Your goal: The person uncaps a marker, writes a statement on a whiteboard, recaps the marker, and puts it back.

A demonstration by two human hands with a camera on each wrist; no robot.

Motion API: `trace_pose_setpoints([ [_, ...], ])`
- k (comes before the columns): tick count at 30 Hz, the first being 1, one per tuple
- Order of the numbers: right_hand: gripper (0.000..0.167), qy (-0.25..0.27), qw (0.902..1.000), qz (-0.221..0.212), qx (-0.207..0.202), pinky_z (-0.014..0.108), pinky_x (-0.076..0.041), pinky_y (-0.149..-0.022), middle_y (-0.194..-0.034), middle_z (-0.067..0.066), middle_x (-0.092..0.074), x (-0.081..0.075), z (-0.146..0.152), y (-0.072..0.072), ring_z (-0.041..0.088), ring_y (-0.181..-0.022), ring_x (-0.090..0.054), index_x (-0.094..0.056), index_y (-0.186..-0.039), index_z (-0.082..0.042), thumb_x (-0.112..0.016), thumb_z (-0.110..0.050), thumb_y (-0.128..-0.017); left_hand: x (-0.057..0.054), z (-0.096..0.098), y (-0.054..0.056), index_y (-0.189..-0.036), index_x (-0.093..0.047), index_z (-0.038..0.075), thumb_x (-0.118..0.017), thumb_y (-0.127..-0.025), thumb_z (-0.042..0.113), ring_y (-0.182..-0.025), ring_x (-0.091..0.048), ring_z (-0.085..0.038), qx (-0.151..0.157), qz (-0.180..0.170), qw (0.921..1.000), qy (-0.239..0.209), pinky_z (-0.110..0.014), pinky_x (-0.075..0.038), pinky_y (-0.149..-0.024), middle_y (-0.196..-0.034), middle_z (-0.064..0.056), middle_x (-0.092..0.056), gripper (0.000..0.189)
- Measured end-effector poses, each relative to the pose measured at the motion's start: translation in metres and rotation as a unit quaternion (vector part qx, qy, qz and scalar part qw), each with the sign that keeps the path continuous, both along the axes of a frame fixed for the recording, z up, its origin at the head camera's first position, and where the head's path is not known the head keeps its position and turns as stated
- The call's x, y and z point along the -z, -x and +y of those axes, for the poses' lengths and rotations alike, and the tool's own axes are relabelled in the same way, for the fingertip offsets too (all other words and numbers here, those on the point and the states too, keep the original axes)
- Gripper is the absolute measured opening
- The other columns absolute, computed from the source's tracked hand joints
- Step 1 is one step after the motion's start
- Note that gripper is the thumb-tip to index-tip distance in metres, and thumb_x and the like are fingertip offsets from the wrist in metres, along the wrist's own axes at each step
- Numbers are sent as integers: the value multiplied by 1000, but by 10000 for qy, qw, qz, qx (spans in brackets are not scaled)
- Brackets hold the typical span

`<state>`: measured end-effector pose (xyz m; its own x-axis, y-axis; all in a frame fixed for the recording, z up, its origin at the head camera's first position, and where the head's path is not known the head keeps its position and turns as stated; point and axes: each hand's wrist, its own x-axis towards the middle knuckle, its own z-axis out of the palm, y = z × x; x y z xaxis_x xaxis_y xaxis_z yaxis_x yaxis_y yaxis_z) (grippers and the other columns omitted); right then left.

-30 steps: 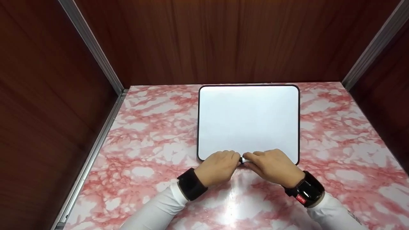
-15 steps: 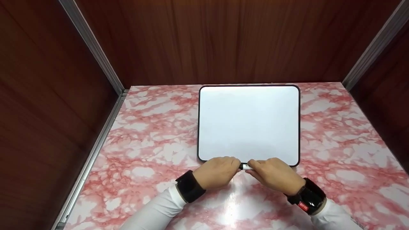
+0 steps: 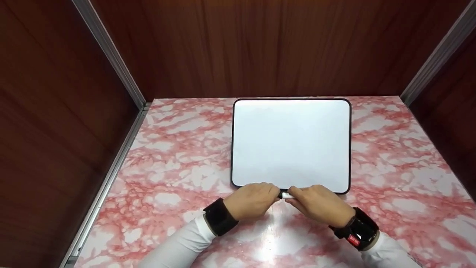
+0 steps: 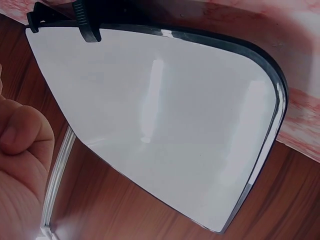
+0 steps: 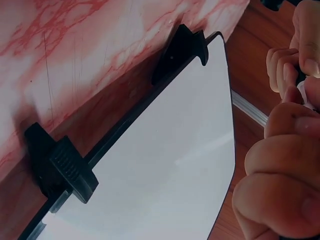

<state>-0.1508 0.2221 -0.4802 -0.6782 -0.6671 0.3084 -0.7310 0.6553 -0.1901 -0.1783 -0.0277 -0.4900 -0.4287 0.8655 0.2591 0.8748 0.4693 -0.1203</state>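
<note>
A white marker with a black end (image 3: 286, 195) lies crosswise between both hands, just in front of the whiteboard's near edge. My left hand (image 3: 253, 201) pinches the black end, and my right hand (image 3: 321, 205) grips the white barrel with curled fingers. Most of the marker is hidden inside the two hands. Beyond them is the whiteboard (image 3: 292, 145), a blank white panel with a thin black frame and rounded corners. In the right wrist view, black clip-like feet (image 5: 65, 165) hold its lower edge above the table. The left wrist view shows only part of my left hand (image 4: 25, 135).
The table (image 3: 178, 149) has a red and white marbled top. Dark wood panels (image 3: 241, 48) stand at the back and both sides, joined by metal strips (image 3: 111, 56). Both wrists wear black bands (image 3: 221, 217).
Both hands drew back toward the person with the marker, away from the whiteboard, then stayed nearly still over the last half second. More of the white barrel shows between them.
</note>
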Motion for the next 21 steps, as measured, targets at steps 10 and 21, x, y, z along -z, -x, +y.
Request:
trace_pose_setpoints([
  [10,21,285,9990,-174,292,18,-30,-50,-64,-18,-36,-7,30,0,-5,-54,-32,-54,-93,-17,-72,-13,-104,-4,-41,18,-99,-58,8,-58,-113,19,-72,-62,-14,-280,253,9982,-467,-27,-55,-65,-82,1,-59,18],
  [21,10,450,9943,-633,725,20,-36,-54,-70,-21,-57,-12,45,-4,-5,-58,-38,-63,-99,-20,-68,-18,-108,-16,-95,37,-110,-61,0,-57,-112,10,-83,-63,-22,-1155,-215,9876,-1044,-36,-58,-73,-92,-8,-62,11],
])
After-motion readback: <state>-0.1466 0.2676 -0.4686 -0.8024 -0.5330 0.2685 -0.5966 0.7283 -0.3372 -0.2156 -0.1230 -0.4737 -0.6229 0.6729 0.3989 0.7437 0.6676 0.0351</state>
